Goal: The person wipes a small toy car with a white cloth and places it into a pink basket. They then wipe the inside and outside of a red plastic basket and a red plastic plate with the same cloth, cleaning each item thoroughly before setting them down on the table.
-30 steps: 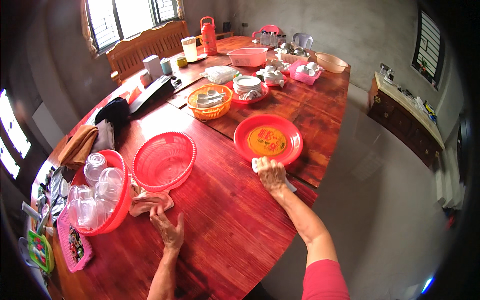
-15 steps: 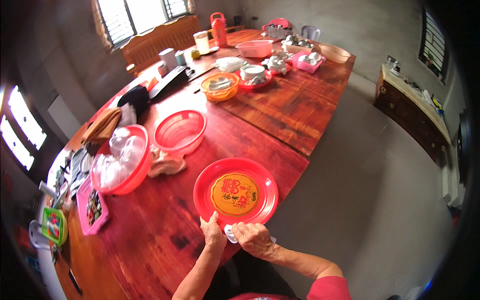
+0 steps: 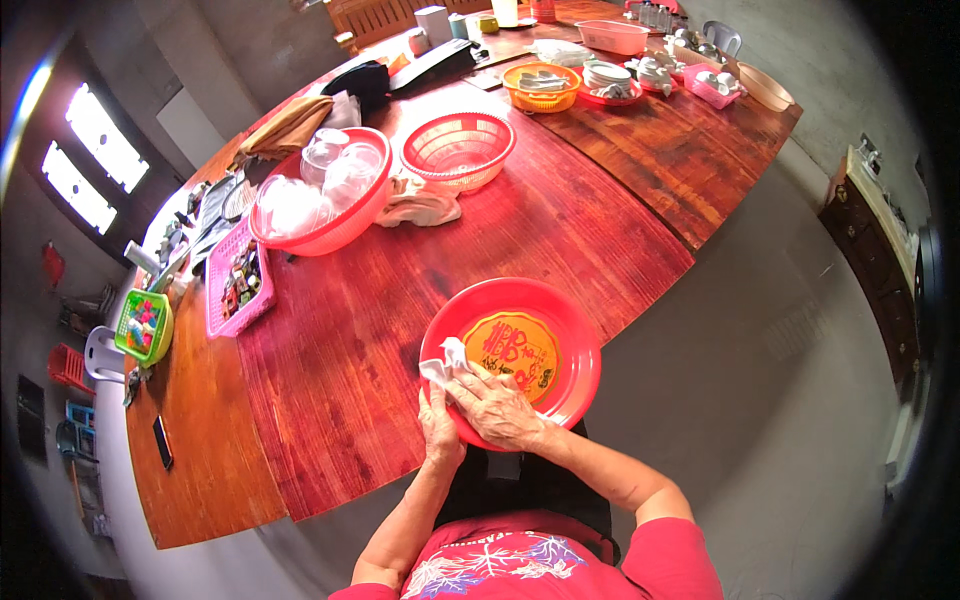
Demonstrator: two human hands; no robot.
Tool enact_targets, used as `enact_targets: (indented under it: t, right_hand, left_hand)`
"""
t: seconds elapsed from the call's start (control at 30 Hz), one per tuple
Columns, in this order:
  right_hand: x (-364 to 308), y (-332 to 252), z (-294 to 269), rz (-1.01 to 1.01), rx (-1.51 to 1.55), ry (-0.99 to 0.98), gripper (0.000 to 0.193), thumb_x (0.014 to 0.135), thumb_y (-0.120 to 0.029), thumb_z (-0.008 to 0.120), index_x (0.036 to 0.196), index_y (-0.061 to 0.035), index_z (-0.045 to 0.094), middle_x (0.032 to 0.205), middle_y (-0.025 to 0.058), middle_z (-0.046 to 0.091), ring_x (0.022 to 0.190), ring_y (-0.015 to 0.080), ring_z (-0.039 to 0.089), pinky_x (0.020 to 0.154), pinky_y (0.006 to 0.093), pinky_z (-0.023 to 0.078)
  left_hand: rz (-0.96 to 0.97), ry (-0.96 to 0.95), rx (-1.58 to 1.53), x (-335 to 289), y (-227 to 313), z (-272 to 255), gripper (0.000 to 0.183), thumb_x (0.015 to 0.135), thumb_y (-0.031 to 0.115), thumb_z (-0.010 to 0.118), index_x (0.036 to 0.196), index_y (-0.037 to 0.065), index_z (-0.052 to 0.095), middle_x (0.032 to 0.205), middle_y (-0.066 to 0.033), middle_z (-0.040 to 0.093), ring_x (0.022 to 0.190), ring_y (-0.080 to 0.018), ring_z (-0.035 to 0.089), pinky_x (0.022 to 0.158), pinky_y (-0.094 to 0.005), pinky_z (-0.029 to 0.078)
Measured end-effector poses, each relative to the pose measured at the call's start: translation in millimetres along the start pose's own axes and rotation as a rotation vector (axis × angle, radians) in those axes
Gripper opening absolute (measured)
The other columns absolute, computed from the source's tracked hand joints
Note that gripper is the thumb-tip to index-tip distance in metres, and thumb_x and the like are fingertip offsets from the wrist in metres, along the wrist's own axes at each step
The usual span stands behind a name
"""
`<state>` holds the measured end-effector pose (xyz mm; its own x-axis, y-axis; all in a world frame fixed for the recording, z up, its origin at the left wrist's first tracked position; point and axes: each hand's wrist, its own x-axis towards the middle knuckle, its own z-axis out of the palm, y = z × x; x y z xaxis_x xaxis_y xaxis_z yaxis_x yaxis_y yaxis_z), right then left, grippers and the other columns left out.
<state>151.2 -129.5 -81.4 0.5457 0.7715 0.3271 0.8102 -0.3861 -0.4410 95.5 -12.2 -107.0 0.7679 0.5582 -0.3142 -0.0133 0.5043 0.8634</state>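
Drawn from the table's right-hand side a second ago to its near edge, a red tray with a gold, printed centre now sits in front of the person's body, its far part over the wooden table and its near rim past the edge; whether it touches the tabletop cannot be told. The left hand, open beside a pink cloth a second earlier, is now at the tray. A white cloth, under the right hand at the tray's near rim half a second ago, now lies against the inner wall on the left.

The two hands are together, wrists apart. The left is closed on the tray's lower-left rim, its fingers partly hidden behind the right. The right hand reaches across the near rim, fingers side by side and bent, clamped over the white cloth, which pokes out past the fingertips.

Beyond them on the table, a red basin of clear plastic cups stands near a red basket, with the pink cloth beside both. A pink basket of small items sits to the left.
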Motion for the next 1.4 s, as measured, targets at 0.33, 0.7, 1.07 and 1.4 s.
enact_targets:
  t: [0.33,0.7,1.07,1.4]
  right_hand:
    - [57.8,64.4,5.3,0.057,-0.407,0.159,0.050,0.092,-0.034,0.049,0.136,-0.0088,0.048,0.146,0.0147,0.037,0.133,0.0288,0.037,0.099,0.0468,0.028]
    - [-14.6,86.6,-49.9,0.400,-0.568,-0.063,0.059,0.093,-0.038,0.044,0.140,-0.0036,0.040,0.152,0.0149,0.027,0.136,0.0285,0.031,0.110,0.0477,0.019]
    - [-1.4,-8.0,13.3,0.067,-0.078,-0.093,0.054,0.095,-0.038,0.041,0.145,-0.0166,0.036,0.151,0.0107,0.031,0.139,0.0264,0.029,0.113,0.0476,0.012]
    - [74.8,41.5,17.7,-0.117,-0.302,0.090,0.049,0.090,-0.030,0.051,0.138,-0.0193,0.045,0.147,0.0063,0.038,0.134,0.0264,0.036,0.109,0.0489,0.024]
  left_hand:
    - [0.007,0.038,-0.036,2.6,-4.0,5.3,0.033,0.096,0.015,0.054,0.127,0.004,0.049,0.116,-0.0084,0.059,0.100,-0.0170,0.058,0.087,-0.0322,0.050]
    - [0.035,0.162,0.089,-3.6,1.6,16.6,0.037,0.098,0.027,0.052,0.122,-0.001,0.050,0.110,-0.0081,0.061,0.094,-0.0148,0.057,0.080,-0.0289,0.049]
    - [-0.033,0.096,0.048,4.1,-1.8,3.5,0.052,0.103,0.040,0.033,0.132,-0.002,0.044,0.120,-0.0114,0.057,0.106,-0.0193,0.055,0.091,-0.0306,0.045]
    - [0.038,0.082,0.077,6.4,-3.7,5.8,0.045,0.102,0.033,0.040,0.128,-0.003,0.046,0.119,-0.0126,0.058,0.104,-0.0194,0.055,0.090,-0.0312,0.046]
